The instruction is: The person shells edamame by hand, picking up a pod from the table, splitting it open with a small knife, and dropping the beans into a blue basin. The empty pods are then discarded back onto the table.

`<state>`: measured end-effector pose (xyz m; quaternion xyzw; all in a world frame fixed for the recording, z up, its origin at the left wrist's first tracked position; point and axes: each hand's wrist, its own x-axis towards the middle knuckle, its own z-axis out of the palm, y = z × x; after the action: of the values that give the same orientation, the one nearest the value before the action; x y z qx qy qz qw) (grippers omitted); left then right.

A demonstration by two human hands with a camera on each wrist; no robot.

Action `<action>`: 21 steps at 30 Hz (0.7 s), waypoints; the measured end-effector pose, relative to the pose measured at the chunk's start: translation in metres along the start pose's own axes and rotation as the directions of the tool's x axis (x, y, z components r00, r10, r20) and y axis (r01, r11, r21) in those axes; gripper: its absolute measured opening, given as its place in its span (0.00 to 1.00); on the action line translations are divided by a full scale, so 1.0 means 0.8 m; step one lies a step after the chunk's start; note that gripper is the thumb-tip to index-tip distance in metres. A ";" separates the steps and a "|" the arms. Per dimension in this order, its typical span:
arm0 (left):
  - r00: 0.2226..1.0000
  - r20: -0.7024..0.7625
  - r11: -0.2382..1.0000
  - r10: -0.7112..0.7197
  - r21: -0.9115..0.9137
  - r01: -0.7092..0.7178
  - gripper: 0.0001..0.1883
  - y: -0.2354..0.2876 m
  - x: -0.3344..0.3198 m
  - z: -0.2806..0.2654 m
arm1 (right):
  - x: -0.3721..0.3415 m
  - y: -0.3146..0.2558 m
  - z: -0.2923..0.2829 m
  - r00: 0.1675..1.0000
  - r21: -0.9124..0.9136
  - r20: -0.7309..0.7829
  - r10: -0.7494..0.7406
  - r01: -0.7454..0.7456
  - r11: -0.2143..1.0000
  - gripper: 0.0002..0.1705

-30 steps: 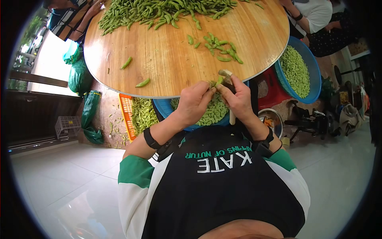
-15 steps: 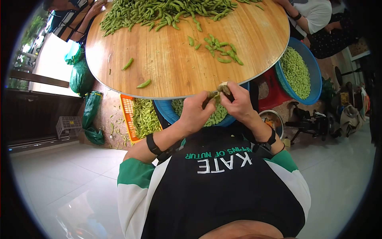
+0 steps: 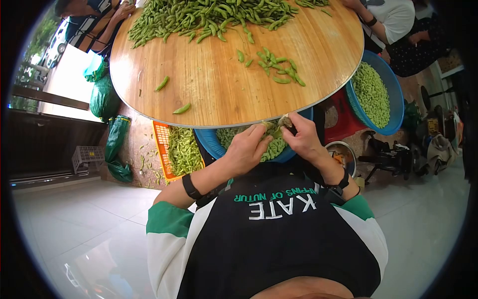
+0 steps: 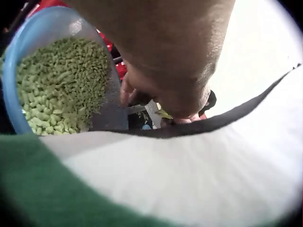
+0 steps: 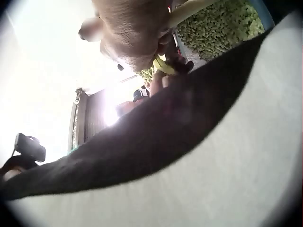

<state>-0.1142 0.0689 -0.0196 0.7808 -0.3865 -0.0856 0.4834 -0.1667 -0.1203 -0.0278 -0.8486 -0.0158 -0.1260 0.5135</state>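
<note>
Just off the near edge of the round wooden table point(image 3: 219, 89), the left hand point(image 3: 246, 149) and right hand point(image 3: 304, 139) meet fingertip to fingertip. Between them they pinch a green pod point(image 3: 272, 131), partly hidden by the fingers; the left wrist view shows a bit of the pod point(image 4: 164, 114) under the left hand point(image 4: 165, 71), and the right wrist view shows the pod point(image 5: 164, 66) by the right hand point(image 5: 132, 38). Greyish-brown coverings are on some fingertips. Below the hands is a blue basin point(image 3: 210, 143) holding shelled green beans point(image 3: 274, 148).
A heap of pods point(image 3: 209, 17) lies at the table's far side, with several loose pods point(image 3: 281, 67) nearer. An orange crate point(image 3: 162, 144) of pods stands left; another blue basin point(image 3: 398, 109) of beans and a red stool point(image 3: 343, 122) are right. Other people sit at both far sides.
Both hands have come slightly down and toward the body, away from the table edge. The right hand has shifted a little to the right. The pod remains between the fingertips.
</note>
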 end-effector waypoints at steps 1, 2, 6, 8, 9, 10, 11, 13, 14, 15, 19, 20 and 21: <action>1.000 -0.024 1.000 0.000 -0.009 0.000 0.06 0.006 0.001 -0.004 | 0.001 -0.004 0.006 1.000 0.025 -0.001 0.007 -0.007 1.000 0.08; 1.000 -0.022 1.000 0.001 -0.005 -0.001 0.06 0.005 0.002 -0.006 | 0.002 -0.007 0.011 1.000 0.050 -0.002 0.012 -0.012 0.999 0.08; 0.996 -0.037 0.995 0.080 0.054 -0.078 0.06 0.004 0.014 -0.045 | 0.005 -0.006 0.027 0.995 0.198 0.050 0.083 -0.091 0.976 0.09; 0.981 -0.093 0.952 0.172 0.271 -0.141 0.06 -0.008 0.017 -0.086 | 0.005 -0.005 0.019 0.994 0.168 0.094 0.058 -0.073 0.983 0.08; 0.982 -0.113 0.925 0.152 0.367 -0.101 0.07 -0.018 0.019 -0.109 | 0.006 -0.004 0.016 0.990 0.135 0.137 0.037 -0.055 0.989 0.08; 0.983 -0.085 0.813 0.160 0.577 -0.083 0.09 -0.029 0.024 -0.132 | 0.006 -0.003 0.018 0.991 0.139 0.130 0.034 -0.052 0.989 0.08; 0.985 -0.055 0.656 0.161 0.752 -0.065 0.11 -0.039 0.031 -0.148 | 0.002 -0.002 0.021 0.986 0.221 0.164 -0.023 -0.014 0.975 0.08; 0.978 -0.064 0.603 0.198 0.795 -0.070 0.12 -0.053 0.051 -0.156 | 0.003 0.000 0.021 0.980 0.303 0.181 -0.081 0.023 0.953 0.08; 0.970 -0.081 0.551 0.230 0.832 -0.061 0.12 -0.059 0.064 -0.159 | 0.005 -0.001 0.020 0.973 0.276 0.212 -0.093 0.032 0.961 0.09; 0.965 -0.069 0.641 0.254 0.759 -0.115 0.13 -0.063 0.084 -0.155 | 0.006 -0.001 0.019 0.963 0.251 0.247 -0.103 0.039 0.967 0.09; 0.932 -0.016 0.746 0.362 0.604 -0.280 0.13 -0.104 0.176 -0.125 | 0.009 -0.004 0.019 0.954 0.306 0.298 0.038 -0.133 0.943 0.10; 0.929 0.032 0.722 0.369 0.620 -0.308 0.12 -0.117 0.194 -0.119 | 0.008 -0.005 0.017 0.953 0.349 0.302 0.038 -0.147 0.926 0.09; 0.924 0.080 0.695 0.374 0.635 -0.336 0.11 -0.124 0.204 -0.114 | 0.008 -0.005 0.015 0.952 0.392 0.305 0.036 -0.160 0.906 0.08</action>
<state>0.0953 0.0429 -0.0144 0.8104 -0.5218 0.1673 0.2071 -0.1591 -0.1082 -0.0281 -0.7302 -0.0740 0.0325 0.6785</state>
